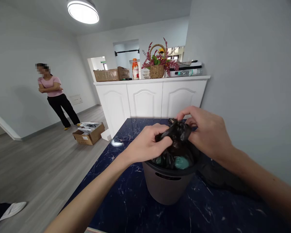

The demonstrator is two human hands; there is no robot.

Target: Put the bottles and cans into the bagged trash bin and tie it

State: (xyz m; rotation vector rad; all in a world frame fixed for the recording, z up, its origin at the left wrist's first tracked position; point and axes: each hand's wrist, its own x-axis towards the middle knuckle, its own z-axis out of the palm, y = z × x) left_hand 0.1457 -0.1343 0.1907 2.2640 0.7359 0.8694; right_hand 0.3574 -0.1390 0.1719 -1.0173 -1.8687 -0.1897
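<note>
A grey-brown trash can (pixel 167 189) with a slot handle stands upright on the dark blue marbled table (pixel 126 194). Inside it sits a black garbage bag (pixel 169 160), its top gathered above the rim; something teal (pixel 181 162) shows among the black plastic. My left hand (pixel 152 142) pinches the gathered bag from the left, thumb and fingers closed on it. On the other side, my right hand (pixel 205 131) grips the bunched top with curled fingers. Part of the bag and the far rim are hidden behind my hands.
Behind the table, a white cabinet (pixel 147 100) carries a flower basket (pixel 156 71), an orange bottle (pixel 135 69) and a cardboard box (pixel 108 75). An open carton (pixel 89 134) lies on the floor, near a standing person (pixel 54 92). Dark plastic (pixel 223 176) rests right of the can.
</note>
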